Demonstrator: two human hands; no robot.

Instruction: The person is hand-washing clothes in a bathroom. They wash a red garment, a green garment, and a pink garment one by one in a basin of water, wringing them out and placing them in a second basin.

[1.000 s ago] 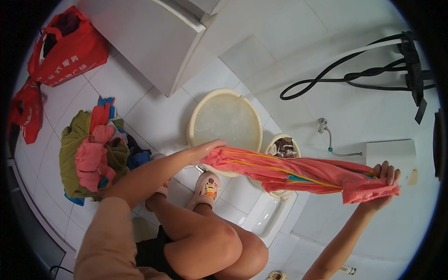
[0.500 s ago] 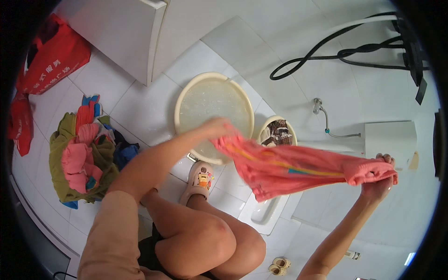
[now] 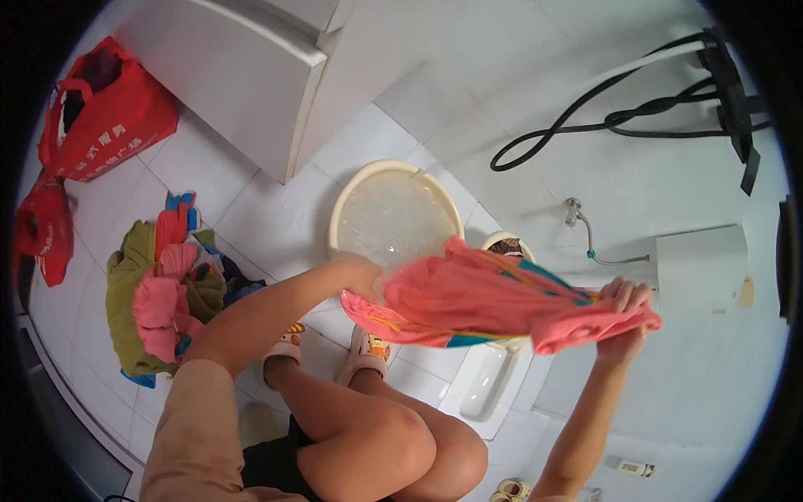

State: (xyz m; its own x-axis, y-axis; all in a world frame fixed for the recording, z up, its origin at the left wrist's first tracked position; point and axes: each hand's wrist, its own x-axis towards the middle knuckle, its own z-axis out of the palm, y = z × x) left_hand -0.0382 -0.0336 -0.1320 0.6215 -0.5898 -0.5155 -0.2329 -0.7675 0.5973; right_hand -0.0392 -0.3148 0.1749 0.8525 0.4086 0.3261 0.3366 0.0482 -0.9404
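Note:
A coral-pink garment (image 3: 477,293) with teal and yellow stripes hangs stretched crosswise between my hands, above the floor and my feet. My left hand (image 3: 358,274) grips its left end near the basin's front rim; the fingertips are partly hidden. At the other end, my right hand (image 3: 623,322) is closed around a bunched edge, fingers curled over the cloth. Beyond the garment stands a round cream basin (image 3: 336,219) with cloudy, bubbly water in it. Behind the cloth, a smaller cream tub (image 3: 520,243) with dark checked fabric is partly covered.
A pile of olive, pink and blue clothes (image 3: 159,293) lies on the tiles at left, with red bags (image 3: 125,117) beyond. A white cabinet (image 3: 242,84) stands at the back. On the right are a squat toilet (image 3: 485,389), cistern (image 3: 703,268), hose valve (image 3: 573,211) and black cables (image 3: 585,113).
My right hand has come left and closer to my left hand, which has moved left and down. The garment has swung and slackened, showing more teal trim. The whole view has shifted slightly.

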